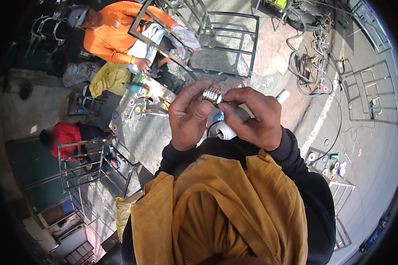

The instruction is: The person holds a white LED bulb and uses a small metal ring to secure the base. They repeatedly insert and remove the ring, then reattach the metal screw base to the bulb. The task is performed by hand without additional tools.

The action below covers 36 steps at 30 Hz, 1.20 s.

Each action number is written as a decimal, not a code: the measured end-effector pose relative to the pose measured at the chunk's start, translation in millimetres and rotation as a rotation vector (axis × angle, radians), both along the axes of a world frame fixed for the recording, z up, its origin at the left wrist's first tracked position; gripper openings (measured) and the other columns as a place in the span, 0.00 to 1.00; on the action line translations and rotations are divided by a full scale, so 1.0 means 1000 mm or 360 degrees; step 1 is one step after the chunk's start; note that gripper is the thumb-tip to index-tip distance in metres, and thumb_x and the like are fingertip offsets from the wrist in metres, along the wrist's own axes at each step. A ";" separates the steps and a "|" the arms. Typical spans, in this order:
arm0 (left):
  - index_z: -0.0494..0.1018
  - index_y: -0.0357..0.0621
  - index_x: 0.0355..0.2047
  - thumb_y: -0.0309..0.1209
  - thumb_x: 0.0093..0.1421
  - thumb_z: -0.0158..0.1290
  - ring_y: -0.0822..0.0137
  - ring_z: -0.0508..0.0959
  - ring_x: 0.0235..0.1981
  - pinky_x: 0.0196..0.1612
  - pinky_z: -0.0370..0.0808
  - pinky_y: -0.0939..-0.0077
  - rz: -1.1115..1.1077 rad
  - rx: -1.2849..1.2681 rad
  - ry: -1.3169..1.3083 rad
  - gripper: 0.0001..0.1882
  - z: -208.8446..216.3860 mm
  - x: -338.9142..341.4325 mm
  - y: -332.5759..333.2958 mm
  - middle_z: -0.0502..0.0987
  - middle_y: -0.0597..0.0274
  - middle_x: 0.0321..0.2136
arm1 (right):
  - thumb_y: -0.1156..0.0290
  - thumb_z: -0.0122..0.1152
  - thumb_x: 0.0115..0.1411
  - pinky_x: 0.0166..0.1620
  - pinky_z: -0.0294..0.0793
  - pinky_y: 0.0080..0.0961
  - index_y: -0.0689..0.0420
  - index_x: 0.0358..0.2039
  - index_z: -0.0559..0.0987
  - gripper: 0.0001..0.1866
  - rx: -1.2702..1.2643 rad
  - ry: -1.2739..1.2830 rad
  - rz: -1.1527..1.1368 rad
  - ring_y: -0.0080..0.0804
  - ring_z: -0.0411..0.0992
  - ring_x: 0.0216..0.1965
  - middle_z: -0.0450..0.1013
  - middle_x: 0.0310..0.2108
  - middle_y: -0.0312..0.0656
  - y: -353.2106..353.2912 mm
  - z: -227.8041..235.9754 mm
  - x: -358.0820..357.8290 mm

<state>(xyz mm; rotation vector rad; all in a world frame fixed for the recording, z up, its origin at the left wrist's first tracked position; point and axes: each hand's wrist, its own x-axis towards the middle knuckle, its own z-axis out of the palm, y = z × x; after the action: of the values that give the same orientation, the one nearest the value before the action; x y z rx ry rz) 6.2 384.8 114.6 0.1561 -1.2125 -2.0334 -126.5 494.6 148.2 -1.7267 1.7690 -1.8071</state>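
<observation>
Close in front of me, my left hand (pixel 188 117) pinches a silver threaded screw base (pixel 212 94), like that of a light bulb, between thumb and fingers. My right hand (pixel 258 117) is closed, with its thumb and index finger at the white end of that base. Below the right fingers sits a white plastic cylindrical piece (pixel 226 131) with an open end, partly covered by the hand. A thin black wire (pixel 209 128) loops beside it. Something blue (pixel 218 118) shows between the hands. What the right hand's lower fingers grip is hidden.
A worktable (pixel 152 132) with a power tool (pixel 139 90) lies ahead to the left. Beyond it, a person in orange (pixel 115 33) sits by a metal frame (pixel 230 51). Another person in red (pixel 68 141) is at left beside a frame. Cables (pixel 296 66) and discs (pixel 334 165) lie right.
</observation>
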 end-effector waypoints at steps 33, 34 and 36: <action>0.70 0.34 0.42 0.25 0.63 0.56 0.68 0.80 0.33 0.37 0.79 0.73 0.0315 0.0606 -0.0167 0.10 -0.011 -0.014 0.018 0.79 0.55 0.34 | 0.79 0.64 0.51 0.31 0.77 0.27 0.62 0.37 0.76 0.12 0.0239 -0.0196 0.0024 0.36 0.80 0.27 0.77 0.28 0.46 -0.018 -0.040 -0.005; 0.70 0.35 0.42 0.25 0.64 0.56 0.68 0.80 0.32 0.36 0.79 0.73 0.0332 0.0620 -0.0163 0.10 -0.012 -0.016 0.019 0.79 0.55 0.34 | 0.79 0.64 0.51 0.31 0.77 0.27 0.62 0.36 0.76 0.12 0.0261 -0.0209 0.0036 0.36 0.80 0.27 0.77 0.28 0.46 -0.019 -0.041 -0.005; 0.70 0.35 0.41 0.27 0.64 0.56 0.69 0.79 0.31 0.36 0.78 0.75 0.0384 0.0602 -0.0197 0.09 -0.014 -0.018 0.021 0.78 0.57 0.33 | 0.79 0.65 0.50 0.31 0.78 0.27 0.62 0.36 0.76 0.12 0.0305 -0.0237 0.0057 0.36 0.80 0.28 0.77 0.28 0.46 -0.019 -0.043 -0.007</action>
<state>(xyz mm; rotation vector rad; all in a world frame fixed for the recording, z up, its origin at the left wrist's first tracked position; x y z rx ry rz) -11.3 406.1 100.8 0.5895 -0.8218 -2.0390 -133.7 476.1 105.5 -1.5022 1.7734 -1.6446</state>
